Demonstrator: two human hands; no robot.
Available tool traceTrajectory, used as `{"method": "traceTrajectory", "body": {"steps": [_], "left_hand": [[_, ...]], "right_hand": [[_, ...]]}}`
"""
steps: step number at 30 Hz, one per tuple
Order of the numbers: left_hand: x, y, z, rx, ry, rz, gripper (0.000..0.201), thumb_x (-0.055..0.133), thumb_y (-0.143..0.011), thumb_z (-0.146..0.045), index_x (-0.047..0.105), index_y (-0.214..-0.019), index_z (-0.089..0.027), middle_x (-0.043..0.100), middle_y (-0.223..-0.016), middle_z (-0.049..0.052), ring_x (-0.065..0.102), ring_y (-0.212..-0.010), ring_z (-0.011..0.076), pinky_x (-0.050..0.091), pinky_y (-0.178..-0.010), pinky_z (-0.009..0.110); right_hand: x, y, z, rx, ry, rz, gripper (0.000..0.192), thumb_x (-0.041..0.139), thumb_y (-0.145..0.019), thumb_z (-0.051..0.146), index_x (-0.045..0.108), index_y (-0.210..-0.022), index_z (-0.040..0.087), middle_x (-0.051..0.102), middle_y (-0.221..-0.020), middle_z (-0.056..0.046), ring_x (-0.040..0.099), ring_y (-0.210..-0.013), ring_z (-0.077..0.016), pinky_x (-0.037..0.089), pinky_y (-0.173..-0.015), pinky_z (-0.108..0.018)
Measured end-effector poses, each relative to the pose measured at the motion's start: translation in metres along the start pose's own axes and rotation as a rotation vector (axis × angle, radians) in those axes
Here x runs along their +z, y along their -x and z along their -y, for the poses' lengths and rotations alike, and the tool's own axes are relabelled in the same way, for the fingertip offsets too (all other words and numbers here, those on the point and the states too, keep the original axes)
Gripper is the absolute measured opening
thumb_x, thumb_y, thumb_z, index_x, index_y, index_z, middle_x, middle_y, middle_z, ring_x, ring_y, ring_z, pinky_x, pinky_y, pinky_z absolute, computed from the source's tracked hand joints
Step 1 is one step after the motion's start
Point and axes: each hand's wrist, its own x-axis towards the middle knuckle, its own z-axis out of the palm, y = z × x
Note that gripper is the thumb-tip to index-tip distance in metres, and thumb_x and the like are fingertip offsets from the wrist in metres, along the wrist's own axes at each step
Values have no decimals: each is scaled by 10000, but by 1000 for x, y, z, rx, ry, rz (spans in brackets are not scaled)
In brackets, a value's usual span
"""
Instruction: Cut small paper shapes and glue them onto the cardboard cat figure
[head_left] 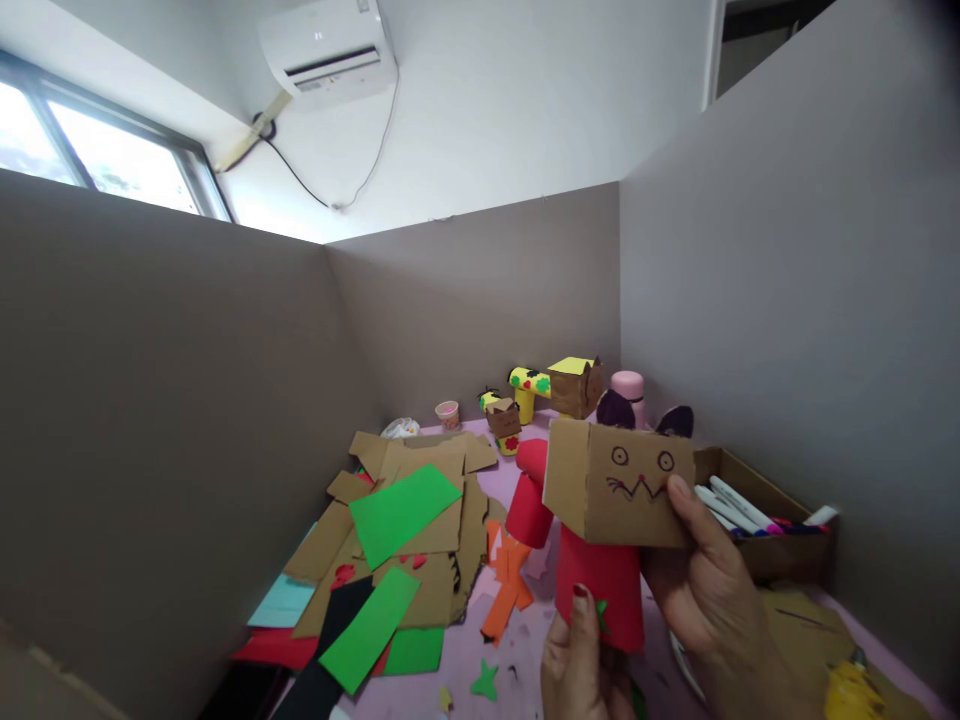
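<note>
Two hands are up: the left hand (581, 665) and the right hand (712, 600), both on one cardboard cat figure (619, 495) with two red tube legs. Three green paper strips (403, 512) lie on one heap of cardboard scraps (442, 470). Two more cardboard figures (574, 385) stand at the back, with one paper cup (448, 413), one pink bottle (628, 385) and one box of markers (757, 500).

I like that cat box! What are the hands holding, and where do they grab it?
A cardboard cat figure. The right hand grips the box head at its lower right corner; the left hand pinches the bottom of its red tube body.
</note>
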Motion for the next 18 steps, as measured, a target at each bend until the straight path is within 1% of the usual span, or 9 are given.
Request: {"method": "traceTrajectory", "body": {"steps": [3,6,10,12,15,16,18], "left_hand": [[0,0,0,-38,31,-23,308,794,-635,-345,689,-861,-166,742,-869,109,682,-908,302,551,-747,351],[-2,-3,4,-58,64,-53,332,768,-658,-390,680,-889,-169,738,-913,114,673,-929,296,546,-744,340],[-5,-6,6,-43,86,-4,335,724,-695,-439,668,-882,-167,737,-901,106,677,-898,273,527,-704,312],[-9,-7,0,-96,76,-18,327,680,-734,-459,665,-879,-167,742,-871,100,690,-831,249,509,-646,287],[-24,-9,-17,-197,-11,-112,260,654,-778,-399,661,-823,-143,742,-756,105,695,-689,211,471,-578,258],[-31,-11,-23,-208,-40,-161,217,666,-776,-355,657,-804,-140,742,-737,103,692,-664,201,463,-574,250],[-46,-15,-33,-181,-98,-239,137,706,-742,-265,653,-778,-144,738,-693,89,692,-647,188,446,-556,228]], "right_hand": [[0,0,-1,3,11,3,443,740,-690,307,624,-1115,254,766,-877,29,643,-978,-245,501,-869,-378],[0,0,-2,7,1,14,416,740,-694,302,636,-1095,261,765,-866,38,646,-959,-235,495,-874,-370],[0,-2,-1,-25,-33,25,339,739,-707,274,662,-1037,263,762,-844,57,642,-876,-177,478,-884,-316],[-1,-4,3,-66,-37,20,315,725,-724,264,665,-1034,266,756,-832,70,630,-841,-151,469,-881,-285],[-4,-7,10,-151,-2,6,276,702,-747,270,670,-1021,278,742,-823,80,608,-862,-136,465,-839,-246],[-6,-8,11,-197,23,12,278,696,-753,269,665,-1028,286,737,-845,81,601,-881,-132,462,-824,-235],[-7,-12,12,-302,97,46,336,691,-755,262,636,-1083,308,719,-933,79,591,-914,-129,452,-817,-229]]}}
